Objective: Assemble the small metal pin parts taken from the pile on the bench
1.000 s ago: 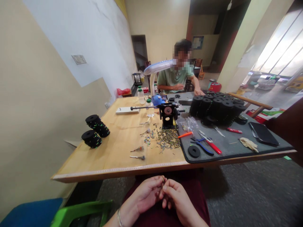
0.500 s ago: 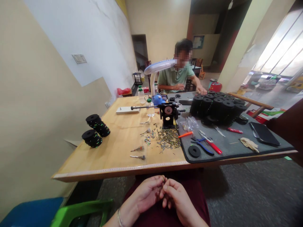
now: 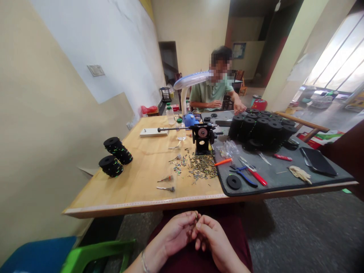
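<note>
My left hand (image 3: 181,229) is closed in a pinch on a small yellowish piece (image 3: 196,215), too small to name. Right beside it my right hand (image 3: 209,232) has thumb and forefinger pressed together; whatever is between them is too small to make out. Both hands are held close together over my lap, just below the table's front edge. On the table beyond them lies a pile of small dark-and-yellow striped pieces (image 3: 202,166), with small coloured beads (image 3: 179,165) to its left. Several thin brush-like bundles (image 3: 165,189) lie farther left.
A black hand-cranked winder (image 3: 201,138) stands behind the pile. Black spools (image 3: 111,167) stand at the left, and many more (image 3: 263,131) on the grey mat (image 3: 273,174). Blue-handled pliers (image 3: 247,177) and a lamp (image 3: 187,81) are near. A co-worker (image 3: 209,93) sits opposite.
The co-worker's hand by the spools has shifted slightly to the left. My own hands have stayed in nearly the same pose.
</note>
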A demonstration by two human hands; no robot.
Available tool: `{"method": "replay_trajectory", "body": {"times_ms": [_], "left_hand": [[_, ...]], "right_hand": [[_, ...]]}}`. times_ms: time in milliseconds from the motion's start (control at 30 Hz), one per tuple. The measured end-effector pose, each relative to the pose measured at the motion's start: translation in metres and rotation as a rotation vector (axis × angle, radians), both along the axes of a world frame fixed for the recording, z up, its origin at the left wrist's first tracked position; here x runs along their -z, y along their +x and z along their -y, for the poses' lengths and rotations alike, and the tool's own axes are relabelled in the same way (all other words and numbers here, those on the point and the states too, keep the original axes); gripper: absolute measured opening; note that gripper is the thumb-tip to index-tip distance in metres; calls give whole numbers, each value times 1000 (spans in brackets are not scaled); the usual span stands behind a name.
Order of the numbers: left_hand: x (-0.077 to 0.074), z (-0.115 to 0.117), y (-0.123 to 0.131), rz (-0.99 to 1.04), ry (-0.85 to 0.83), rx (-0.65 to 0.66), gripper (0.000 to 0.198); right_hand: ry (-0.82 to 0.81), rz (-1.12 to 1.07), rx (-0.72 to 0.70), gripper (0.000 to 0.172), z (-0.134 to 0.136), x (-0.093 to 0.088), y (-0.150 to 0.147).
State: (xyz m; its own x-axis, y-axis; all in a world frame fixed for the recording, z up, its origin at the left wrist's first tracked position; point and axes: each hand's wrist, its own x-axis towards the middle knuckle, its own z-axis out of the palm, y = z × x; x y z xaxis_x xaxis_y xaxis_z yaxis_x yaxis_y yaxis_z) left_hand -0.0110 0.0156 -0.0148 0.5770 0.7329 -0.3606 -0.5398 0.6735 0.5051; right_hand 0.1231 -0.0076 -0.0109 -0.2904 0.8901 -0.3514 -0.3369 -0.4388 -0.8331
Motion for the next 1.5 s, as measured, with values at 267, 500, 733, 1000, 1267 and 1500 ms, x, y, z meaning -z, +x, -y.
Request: {"method": "replay_trajectory", "body": {"times_ms": [267, 500, 733, 1000, 1267, 1500], "left_hand": [[4, 1, 0, 11, 40, 21, 18], [5, 0, -1, 22, 52, 31, 18], [1, 1, 1, 11, 84, 42, 21], [-7, 1, 2, -91, 156, 2, 25], [-3, 2, 0, -213, 211, -64, 24], [-11, 2, -2, -320, 268, -152, 17]], "right_hand": [[-2, -4, 0, 28, 0, 0, 0], [-6, 1, -7, 31, 0, 0, 0], [-3, -14, 10, 32, 0, 0, 0], [19, 28, 8, 43, -2, -1, 0], [-27, 26, 36, 46, -3, 3, 0], [-43, 15, 38, 48, -4, 6, 0]]}}
